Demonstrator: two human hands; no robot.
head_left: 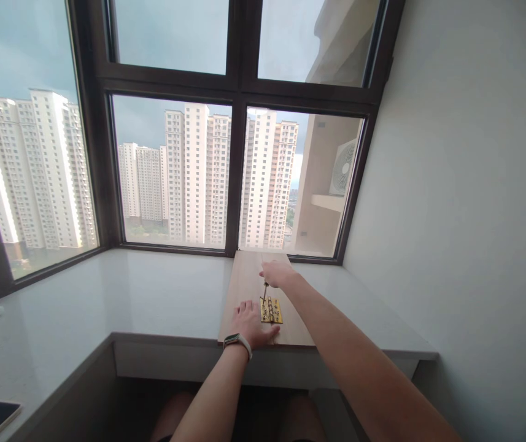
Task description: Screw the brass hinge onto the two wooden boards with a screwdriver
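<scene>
Gripping the screwdriver (265,291) in the right hand (277,274), slanting it down nearward to the far-left corner of the gold hinge (277,312) on the wooden board (245,279)! Spreading the left hand (250,324) open, just left.

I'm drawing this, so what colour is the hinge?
The hinge is shiny gold, seen in the head view.

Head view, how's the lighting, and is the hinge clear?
Head view: daylight comes through the window, while the legs sit in shadow; head view: the right-hand wall darkens at its far corners; head view: the golden hinge shows, its fine details too small.
</scene>
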